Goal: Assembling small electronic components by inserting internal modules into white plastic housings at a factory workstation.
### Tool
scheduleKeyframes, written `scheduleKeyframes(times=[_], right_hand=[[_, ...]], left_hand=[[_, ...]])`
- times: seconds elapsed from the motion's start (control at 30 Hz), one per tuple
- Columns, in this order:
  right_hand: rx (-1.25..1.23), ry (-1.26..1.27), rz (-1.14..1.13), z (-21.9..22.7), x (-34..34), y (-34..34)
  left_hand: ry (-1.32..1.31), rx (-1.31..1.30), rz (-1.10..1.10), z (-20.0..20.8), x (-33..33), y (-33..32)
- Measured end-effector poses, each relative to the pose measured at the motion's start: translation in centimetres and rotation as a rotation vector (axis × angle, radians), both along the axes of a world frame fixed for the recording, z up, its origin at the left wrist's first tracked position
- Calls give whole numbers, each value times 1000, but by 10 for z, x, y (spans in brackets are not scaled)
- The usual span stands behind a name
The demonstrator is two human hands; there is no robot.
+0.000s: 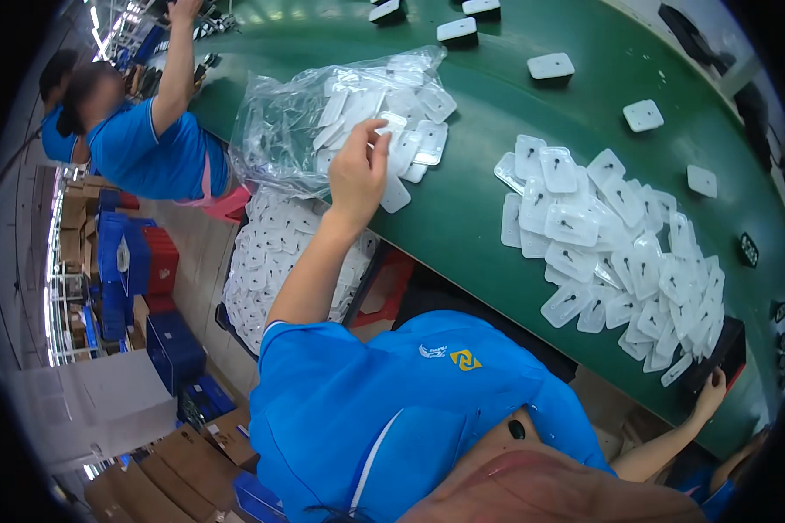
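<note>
My left hand (358, 174) reaches over a heap of flat, rounded white plastic pieces (432, 139) spilling from a clear plastic bag (279, 131). Its thumb and forefinger close on the edge of one white plastic piece (392, 124). At the far right, my right hand (711, 397) grips the near edge of a black box (726, 353) with a reddish side. Against that box leans a large pile of similar translucent white pieces (576, 222), each with a small dark part in it. What the box holds is hidden from me.
Both heaps lie on a green table (462, 209). Several white-topped blocks (551, 67) stand in a line along its far side. Below the left edge is a container full of white pieces (270, 261). Co-workers in blue (157, 148) sit at the left; another person's arm (741, 458) shows lower right.
</note>
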State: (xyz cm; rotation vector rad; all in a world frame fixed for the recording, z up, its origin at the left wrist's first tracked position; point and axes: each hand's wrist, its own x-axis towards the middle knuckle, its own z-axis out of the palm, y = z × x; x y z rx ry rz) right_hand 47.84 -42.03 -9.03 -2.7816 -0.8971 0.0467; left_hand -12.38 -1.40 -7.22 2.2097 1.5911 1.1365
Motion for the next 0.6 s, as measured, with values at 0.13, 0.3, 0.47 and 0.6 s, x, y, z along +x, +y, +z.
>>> scheduleKeyframes(times=[0.13,0.3,0.47,0.6], right_hand=[[-28,84,-53,-4,-9,5],[90,23,-95,-3,-15,6],[12,-12,-126,-3,-13,5],[136,88,-158,1,-25,12]], left_hand=[[-34,48,121,-8,-35,35],[50,63,216,-26,-81,74],[111,-74,281,-25,-87,89],[196,51,59,-10,-59,78]])
